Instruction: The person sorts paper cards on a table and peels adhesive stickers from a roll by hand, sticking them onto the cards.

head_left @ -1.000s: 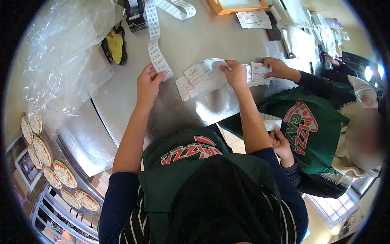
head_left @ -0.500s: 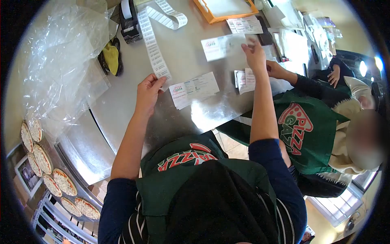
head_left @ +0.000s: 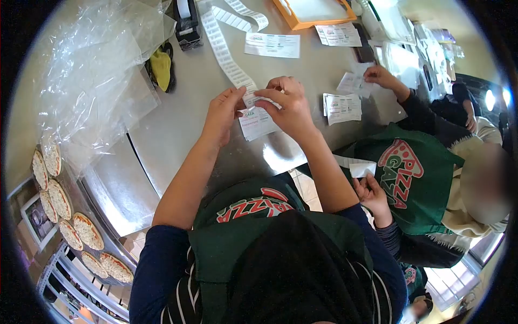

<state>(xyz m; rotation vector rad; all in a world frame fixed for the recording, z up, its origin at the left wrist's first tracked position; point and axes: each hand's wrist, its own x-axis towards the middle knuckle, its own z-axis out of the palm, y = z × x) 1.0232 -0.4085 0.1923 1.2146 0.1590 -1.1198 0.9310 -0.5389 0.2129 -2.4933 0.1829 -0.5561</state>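
A long strip of small printed stickers (head_left: 225, 51) curves down the steel table. Its free end is pinched by my left hand (head_left: 220, 116), thumb on top. My right hand (head_left: 291, 105) has its thumb and fingertips closed at that same end, from the right side. Directly beneath both hands lies a stack of printed pizza labels (head_left: 257, 125), partly covered by my fingers. Beyond them a single pizza label (head_left: 272, 45) rests flat beside the strip.
A black tape dispenser (head_left: 187, 24) and clear plastic bags (head_left: 102, 70) lie left. More label stacks (head_left: 342, 108) and an orange tray (head_left: 294, 21) are to the right. A co-worker's hand (head_left: 383, 78) holds labels close by. Several pizzas (head_left: 59, 198) sit at lower left.
My right hand has let go of a pizza label, now lying farther back, and has come to the strip's end beside my left hand. The co-worker's hand has moved away to the back right.
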